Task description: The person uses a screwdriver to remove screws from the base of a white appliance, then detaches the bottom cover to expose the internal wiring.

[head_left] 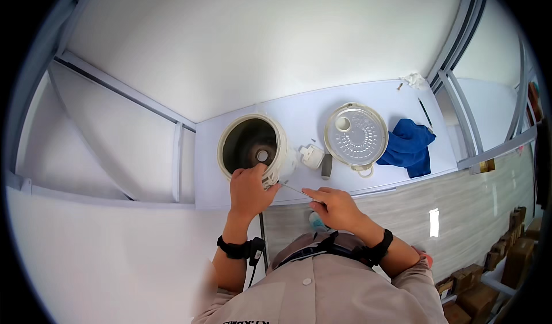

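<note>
View from above of a white surface (368, 97) set against white walls. At left, an open rice cooker (253, 146) stands upright, its dark inner well showing a round disc at the bottom. The left hand (248, 189) grips the cooker's near rim, fingers curled closed over the edge and thumb toward the right. Just right of it, the right hand (336, 206) pinches a thin screwdriver (294, 189) between closed fingers; the shaft runs leftward, its tip at the cooker's lower right side beside the left hand. Behind the right hand, a small white part (311, 155) and a short grey piece (326, 166) lie on the surface, just beside the cooker. Further right, the round detached lid (355, 135) lies with its perforated inner plate up. A crumpled blue cloth (409, 146) touches the lid's right edge. Both wrists wear black bands.
</note>
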Motion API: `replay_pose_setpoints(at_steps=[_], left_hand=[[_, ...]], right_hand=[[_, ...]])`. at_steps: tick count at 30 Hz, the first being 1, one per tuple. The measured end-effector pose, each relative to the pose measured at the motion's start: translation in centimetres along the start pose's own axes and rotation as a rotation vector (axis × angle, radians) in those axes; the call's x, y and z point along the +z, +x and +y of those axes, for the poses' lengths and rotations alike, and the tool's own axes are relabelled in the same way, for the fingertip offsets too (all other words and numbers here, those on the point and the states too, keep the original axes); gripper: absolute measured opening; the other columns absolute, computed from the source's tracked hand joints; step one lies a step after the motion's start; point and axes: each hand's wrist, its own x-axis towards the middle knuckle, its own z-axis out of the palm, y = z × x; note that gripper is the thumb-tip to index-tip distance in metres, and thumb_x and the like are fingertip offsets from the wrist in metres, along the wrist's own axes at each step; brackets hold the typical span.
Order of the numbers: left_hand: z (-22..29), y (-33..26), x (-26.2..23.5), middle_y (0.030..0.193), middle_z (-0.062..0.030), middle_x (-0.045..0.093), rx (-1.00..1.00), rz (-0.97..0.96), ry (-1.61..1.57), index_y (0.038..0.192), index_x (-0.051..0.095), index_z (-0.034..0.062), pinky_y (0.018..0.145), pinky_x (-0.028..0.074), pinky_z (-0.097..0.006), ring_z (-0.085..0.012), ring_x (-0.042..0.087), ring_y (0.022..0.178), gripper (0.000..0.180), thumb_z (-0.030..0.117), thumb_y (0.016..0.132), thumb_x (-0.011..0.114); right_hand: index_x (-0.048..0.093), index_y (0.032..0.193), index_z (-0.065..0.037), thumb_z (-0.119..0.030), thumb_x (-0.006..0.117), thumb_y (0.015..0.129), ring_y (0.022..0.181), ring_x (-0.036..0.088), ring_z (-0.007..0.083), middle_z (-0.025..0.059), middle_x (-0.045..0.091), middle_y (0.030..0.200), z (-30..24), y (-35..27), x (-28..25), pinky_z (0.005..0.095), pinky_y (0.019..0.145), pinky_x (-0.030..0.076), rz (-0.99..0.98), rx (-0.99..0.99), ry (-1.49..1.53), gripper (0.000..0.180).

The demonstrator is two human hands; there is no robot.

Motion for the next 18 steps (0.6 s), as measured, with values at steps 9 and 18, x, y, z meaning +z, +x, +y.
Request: replay_pose_setpoints(at_steps=[9,18], left_hand=[[-0.3,0.0,-0.2,0.091,-0.0158,0.076,0.05,-0.038,-0.025,0.108,0.07,0.003,0.101,0.046,-0.046,-0.0364,0.07,0.089,0.046,0.03,0.077,0.09],[0.0,-0.1,-0.3,0.086,-0.0145,0.075,0.025,0.013,-0.023,0.099,0.07,0.0043,0.097,0.051,-0.046,-0.0377,0.07,0.086,0.036,0.027,0.079,0.088]], right_hand=[[0.071,0.137,-0.017,-0.012,0.07,0.097,0.076,0.067,0.0387,0.0124,0.068,0.086,-0.1,-0.5,-0.2,0.05,0.067,0.053,0.062,-0.015,0.029,0.041],[0.072,0.135,-0.017,-0.013,0.07,0.096,0.075,0.068,0.0384,0.0122,0.069,0.087,-0.3,-0.2,-0.4,0.0492,0.067,0.054,0.019,0.007,-0.019,0.039]])
